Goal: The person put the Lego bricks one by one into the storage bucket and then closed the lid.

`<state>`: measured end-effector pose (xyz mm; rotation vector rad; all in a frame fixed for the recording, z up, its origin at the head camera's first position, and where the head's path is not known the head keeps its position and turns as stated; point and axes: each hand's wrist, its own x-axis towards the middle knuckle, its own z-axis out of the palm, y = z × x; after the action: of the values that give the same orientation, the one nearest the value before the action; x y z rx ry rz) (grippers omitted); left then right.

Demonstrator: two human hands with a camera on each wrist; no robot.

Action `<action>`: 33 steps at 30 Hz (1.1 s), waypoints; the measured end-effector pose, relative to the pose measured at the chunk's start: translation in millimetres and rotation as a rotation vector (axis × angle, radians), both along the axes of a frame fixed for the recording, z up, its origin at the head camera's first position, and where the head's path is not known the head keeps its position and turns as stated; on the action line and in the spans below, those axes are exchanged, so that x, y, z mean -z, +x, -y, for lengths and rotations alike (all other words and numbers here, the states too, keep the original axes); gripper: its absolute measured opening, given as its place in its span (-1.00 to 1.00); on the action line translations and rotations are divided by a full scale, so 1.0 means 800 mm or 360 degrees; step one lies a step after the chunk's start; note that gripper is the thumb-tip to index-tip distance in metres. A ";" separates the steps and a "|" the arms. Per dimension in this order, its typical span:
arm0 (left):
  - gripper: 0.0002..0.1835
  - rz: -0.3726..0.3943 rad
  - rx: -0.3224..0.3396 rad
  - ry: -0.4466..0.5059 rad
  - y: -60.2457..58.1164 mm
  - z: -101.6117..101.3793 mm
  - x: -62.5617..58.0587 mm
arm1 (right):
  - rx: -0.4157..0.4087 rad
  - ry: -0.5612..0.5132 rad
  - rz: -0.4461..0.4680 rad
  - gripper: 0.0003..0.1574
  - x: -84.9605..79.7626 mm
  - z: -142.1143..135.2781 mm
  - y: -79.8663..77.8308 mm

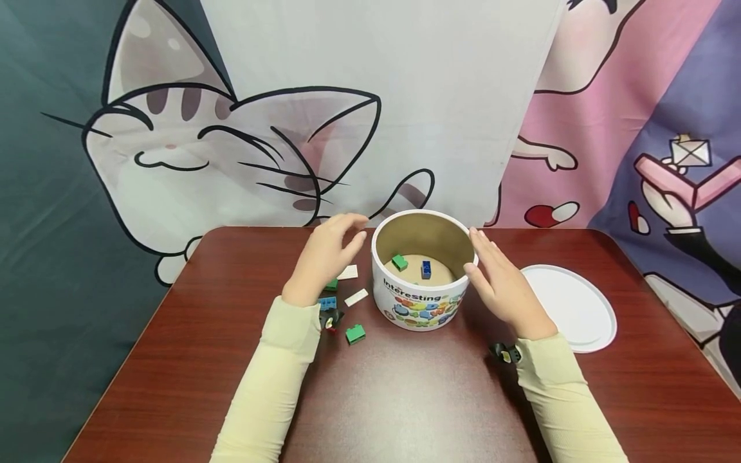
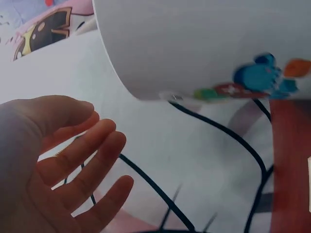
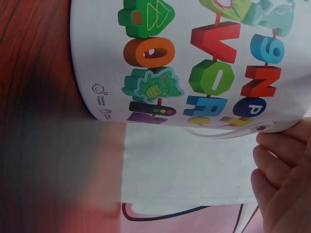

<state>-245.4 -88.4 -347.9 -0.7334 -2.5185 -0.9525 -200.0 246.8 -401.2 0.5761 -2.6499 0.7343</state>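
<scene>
A white round bucket [image 1: 420, 308] printed with colourful toy shapes stands upright, mouth up. On its bottom lie a green brick [image 1: 399, 262] and a dark blue brick [image 1: 426, 269]. My left hand [image 1: 325, 257] hovers left of the bucket, fingers loosely bent; the left wrist view shows nothing in it and a gap to the bucket wall. Straight fingers of my right hand [image 1: 508, 292] rest at the bucket's right rim, beside the handle's end [image 3: 260, 128] in the right wrist view.
Left of the bucket lie white pieces [image 1: 356, 297], a blue brick [image 1: 327, 303] and green bricks [image 1: 356, 334], some partly hidden by my left wrist. A white round lid [image 1: 579, 312] lies right of the bucket on the brown table [image 1: 417, 411]. A printed curtain [image 1: 417, 96] hangs behind.
</scene>
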 end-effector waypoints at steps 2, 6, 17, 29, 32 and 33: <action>-0.73 0.0037 -0.0036 -0.0003 0.000 0.006 0.006 | 0.0001 -0.0003 0.0001 -0.18 0.000 0.001 0.000; -0.73 0.0156 -0.0097 -0.0018 -0.004 0.016 0.020 | 0.0009 -0.0003 0.0011 -0.17 -0.001 0.001 0.000; -0.68 0.0514 -0.0103 -0.0246 -0.037 0.026 0.061 | 0.0017 -0.0001 0.0033 -0.16 -0.001 0.001 0.001; -0.62 0.0843 0.0010 -0.0391 -0.060 0.024 0.082 | 0.0005 -0.0010 -0.0004 -0.17 0.001 0.000 0.004; -0.62 0.0849 -0.0005 -0.0437 -0.063 0.023 0.084 | 0.0005 -0.0008 0.0010 -0.17 -0.001 0.001 0.003; -0.62 0.0851 -0.0012 -0.0454 -0.064 0.023 0.085 | 0.0002 -0.0008 0.0013 -0.16 -0.001 0.002 0.002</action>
<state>-296.8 -106.8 -415.9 -0.6049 -3.1701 -0.8869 -198.1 245.1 -400.4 0.5716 -2.6547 0.7441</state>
